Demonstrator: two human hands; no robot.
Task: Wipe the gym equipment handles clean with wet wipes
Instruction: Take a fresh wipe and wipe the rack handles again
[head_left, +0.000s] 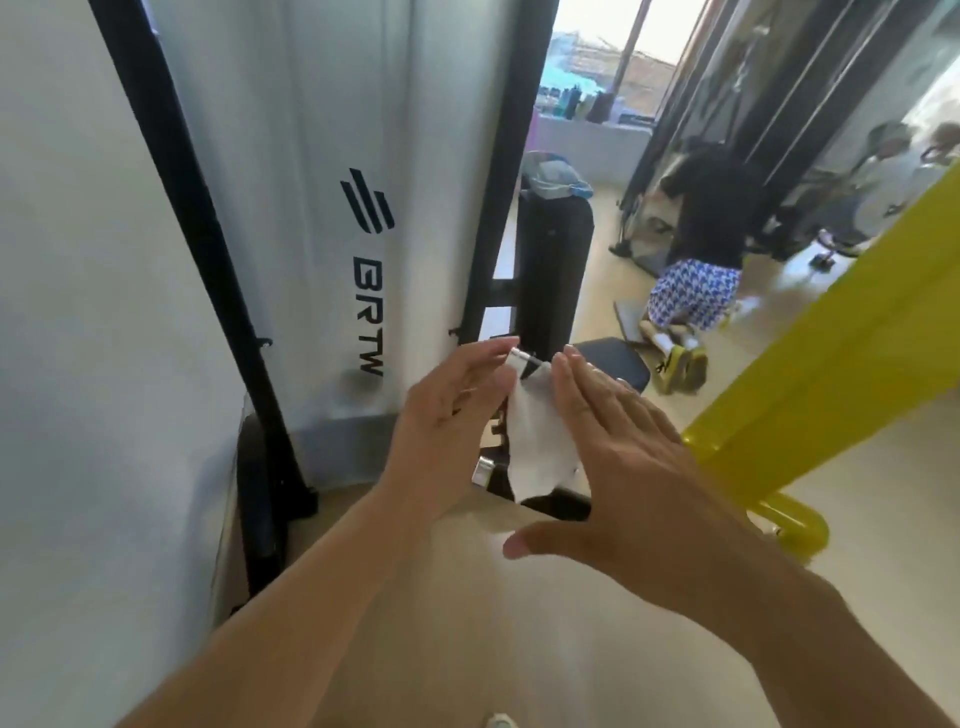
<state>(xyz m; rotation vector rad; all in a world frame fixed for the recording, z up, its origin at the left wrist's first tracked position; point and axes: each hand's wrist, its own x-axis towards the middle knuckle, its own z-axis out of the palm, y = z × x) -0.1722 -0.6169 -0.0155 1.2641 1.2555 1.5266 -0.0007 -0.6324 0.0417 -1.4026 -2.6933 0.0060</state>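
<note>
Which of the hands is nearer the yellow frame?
Right. The right hand is spread open beside the wipe, toward the yellow frame; the left hand is across the wipe, farther away.

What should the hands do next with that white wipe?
Probably close the right hand around the wet wipe and handle. The wipe hangs draped over the handle between both hands, the left hand pinches near the chrome end, and the right hand's fingers are spread open, gripping nothing.

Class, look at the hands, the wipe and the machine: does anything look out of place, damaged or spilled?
Nothing stands out. The white wipe hangs between the left hand and right hand over the handle. No spill or damage shows on the white machine panel or the floor.
</note>
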